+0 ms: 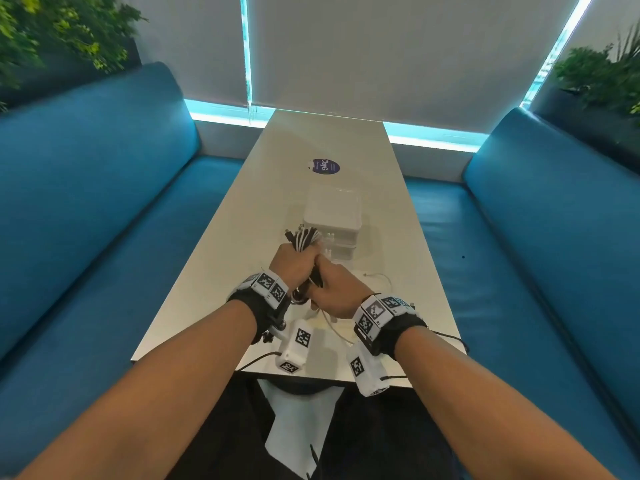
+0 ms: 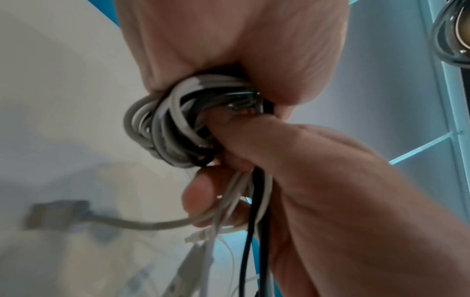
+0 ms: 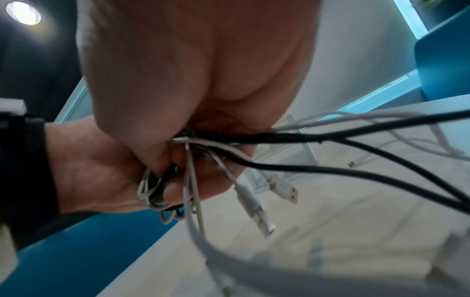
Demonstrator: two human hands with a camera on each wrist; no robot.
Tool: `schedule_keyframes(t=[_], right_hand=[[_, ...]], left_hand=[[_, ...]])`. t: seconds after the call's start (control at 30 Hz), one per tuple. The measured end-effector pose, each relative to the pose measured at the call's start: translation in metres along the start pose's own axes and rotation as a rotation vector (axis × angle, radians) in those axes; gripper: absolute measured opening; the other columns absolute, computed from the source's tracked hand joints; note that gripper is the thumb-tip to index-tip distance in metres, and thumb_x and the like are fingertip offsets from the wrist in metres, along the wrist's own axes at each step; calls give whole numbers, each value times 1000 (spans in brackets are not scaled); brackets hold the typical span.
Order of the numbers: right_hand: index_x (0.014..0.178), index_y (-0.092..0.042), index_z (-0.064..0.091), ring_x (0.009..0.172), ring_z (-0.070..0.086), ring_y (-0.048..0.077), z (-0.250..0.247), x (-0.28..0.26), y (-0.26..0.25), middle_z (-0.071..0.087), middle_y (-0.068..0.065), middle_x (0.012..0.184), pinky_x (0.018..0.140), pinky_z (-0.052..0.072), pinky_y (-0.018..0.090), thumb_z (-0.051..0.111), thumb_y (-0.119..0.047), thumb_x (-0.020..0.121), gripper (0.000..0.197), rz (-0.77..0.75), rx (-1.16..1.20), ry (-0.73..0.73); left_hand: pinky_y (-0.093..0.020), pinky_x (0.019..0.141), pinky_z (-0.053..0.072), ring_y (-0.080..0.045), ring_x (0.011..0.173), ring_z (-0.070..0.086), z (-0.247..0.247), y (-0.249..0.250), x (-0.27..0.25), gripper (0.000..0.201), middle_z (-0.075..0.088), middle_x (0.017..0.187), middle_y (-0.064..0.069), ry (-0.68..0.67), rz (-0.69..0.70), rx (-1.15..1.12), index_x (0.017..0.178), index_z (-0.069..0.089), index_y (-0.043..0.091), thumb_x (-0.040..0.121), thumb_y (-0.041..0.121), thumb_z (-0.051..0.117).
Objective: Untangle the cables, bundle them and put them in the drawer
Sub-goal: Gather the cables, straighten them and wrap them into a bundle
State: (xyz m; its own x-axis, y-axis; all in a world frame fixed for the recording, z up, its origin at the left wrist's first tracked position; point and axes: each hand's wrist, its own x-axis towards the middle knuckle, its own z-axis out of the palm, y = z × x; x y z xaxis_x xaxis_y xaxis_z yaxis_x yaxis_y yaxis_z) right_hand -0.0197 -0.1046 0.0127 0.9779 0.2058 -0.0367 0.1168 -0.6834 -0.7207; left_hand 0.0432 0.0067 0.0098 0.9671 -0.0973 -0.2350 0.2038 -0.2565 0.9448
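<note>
Several cables (image 1: 304,237), white and black mixed, are gathered into one bundle that you hold above the table (image 1: 214,244), just short of the white drawer unit (image 1: 333,216). Your left hand (image 1: 292,268) is fisted round the bundle, folded loops sticking out beyond its knuckles on the far side and a tight coil bulging from the heel of the fist. Your right hand (image 1: 337,289) sits hard against the left one, its fingers curled round the loose strands that trail from below the fist; several plugs (image 3: 257,201) dangle free under its palm (at least two look like flat USB ends).

I judge the whole lot to be light and limp. It will not hold any shape by itself, so the coil will spring open wherever you let go. The jackets look smooth, so thin white strands may slide past each other under a loose grip, while the thicker black ones (image 3: 356,172) seem stiffer and likely to push back against a tight bend. The plugs are the only hard parts, and they could catch in a loop.

Keep your left fist round the middle of the coil, where every turn passes through. With the right, take the tails close beside the left hand, on the cord and not on the plugs.
</note>
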Motion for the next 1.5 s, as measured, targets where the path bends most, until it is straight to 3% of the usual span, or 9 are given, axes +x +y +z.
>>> schedule_keyframes(t=[0.17,0.37,0.57,0.73,0.9,1.03,1.17,1.3,1.5], right_hand=[[103,-17,46,59,67,3,-15,-2,9,73,-2,81,58,48,25,67,-38,90,33,99,-7,-5],[94,-25,55,78,63,18,-5,-10,35,66,-2,83,72,47,37,43,-46,100,25,123,-183,-50],[90,-19,54,66,56,13,-3,-7,32,61,-2,76,65,41,32,46,-50,99,33,106,-288,-142],[91,-24,58,78,60,19,-7,-9,40,65,-4,82,72,44,33,50,-52,96,30,109,-475,-193],[101,-19,67,84,64,19,-10,-5,40,69,1,95,81,52,37,59,-49,93,32,147,-364,-132],[104,-19,66,86,66,23,-16,2,39,71,4,97,80,56,39,59,-32,88,22,145,-418,-122],[99,-20,67,81,66,21,-18,3,36,71,2,92,80,57,43,62,-36,79,27,190,-376,-142],[99,-24,67,82,66,16,-13,1,39,71,-2,90,81,57,42,68,-49,72,37,166,-267,-148],[111,-24,58,85,63,12,-22,-4,47,68,-6,100,81,52,35,79,-44,75,45,139,-276,-155]], left_hand=[[-43,79,61,-32,77,75,-15,5,8,40,76,81,-15,59,-21,-316,74,66,7,94,41,63],[-43,74,59,-31,64,69,-28,18,4,34,62,59,-6,-5,-14,-591,78,56,9,98,36,63],[-30,47,44,-19,43,33,-25,12,1,49,28,50,-2,-95,-10,-533,55,45,22,92,40,70],[-28,44,35,-20,39,31,-28,12,0,39,33,47,-3,-171,84,-130,67,45,14,94,29,69],[-23,51,41,-7,42,49,-25,2,-5,42,50,46,9,-356,271,408,69,55,19,77,50,81],[-28,75,54,-9,77,69,-18,-5,-9,37,72,76,9,-491,346,543,79,69,26,61,52,88],[-20,71,48,-5,73,67,-21,-1,-12,28,72,76,11,-575,335,589,80,68,27,64,27,91],[-30,80,55,-14,80,71,-23,0,-7,36,74,84,5,-579,286,735,88,70,24,59,31,90],[-26,58,48,-15,65,62,-26,-5,-3,29,62,70,5,-485,284,1014,83,61,19,67,29,81]])
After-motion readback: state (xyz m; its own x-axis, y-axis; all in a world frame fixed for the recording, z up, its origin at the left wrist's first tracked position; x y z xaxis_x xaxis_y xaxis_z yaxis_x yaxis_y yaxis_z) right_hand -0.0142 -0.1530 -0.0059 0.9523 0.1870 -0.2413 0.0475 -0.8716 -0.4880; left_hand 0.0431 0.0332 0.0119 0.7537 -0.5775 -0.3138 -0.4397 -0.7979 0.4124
